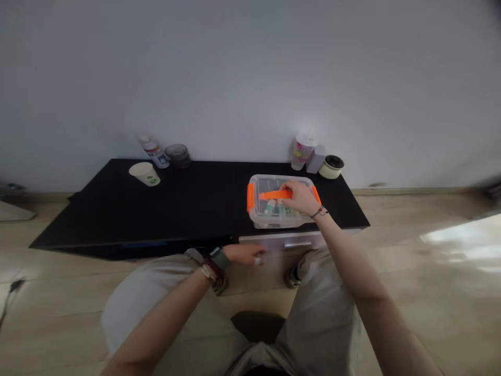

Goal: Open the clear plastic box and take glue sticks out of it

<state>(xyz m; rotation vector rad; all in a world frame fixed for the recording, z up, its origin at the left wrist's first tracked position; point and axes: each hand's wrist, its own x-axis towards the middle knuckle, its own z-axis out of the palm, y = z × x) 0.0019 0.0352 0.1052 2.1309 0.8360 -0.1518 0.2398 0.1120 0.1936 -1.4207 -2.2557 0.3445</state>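
the box (278, 208) is clear, slightly cloudy plastic, wide and low, with rounded corners and a flat see-through lid. an orange handle (274, 195) runs across the lid, and a matching orange clasp (251, 197) shows at its left end, with another at the right, partly behind the wrist. small white and green things show through the plastic, too blurred to name. the box is on the right part of the black cabinet top (203, 206), close to the front edge. the right hand (301, 198) has its fingers wrapped on the right part of the handle. the left hand (246, 254) is low, just in front of the drawer (274, 243); blur hides whether it grasps anything, so i cannot tell.
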